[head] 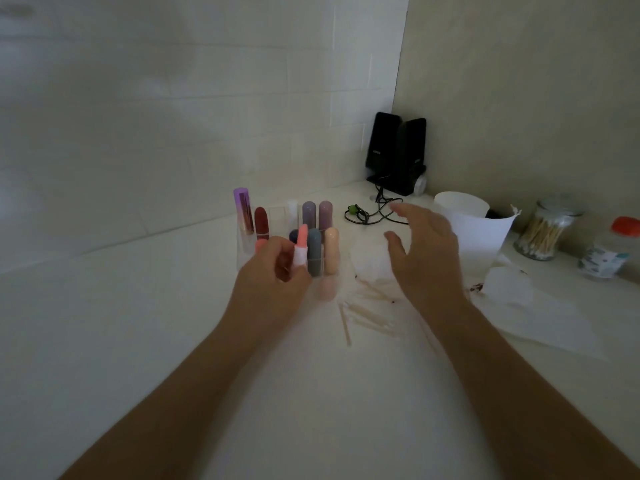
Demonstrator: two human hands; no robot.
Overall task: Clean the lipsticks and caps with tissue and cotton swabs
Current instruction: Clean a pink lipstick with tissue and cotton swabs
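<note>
A dim corner where a white brick-patterned wall (173,116) meets a plain beige wall (536,98), above a white tabletop (138,341) holding black speakers (396,152).

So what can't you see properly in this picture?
All in the head view:
Bottom of the pink lipstick: hidden inside the left hand.
White tissue: partly behind the right hand.
Red-capped bottle: cut by the right edge, label blurred.
Logo on the speaker: too small to read.
</note>
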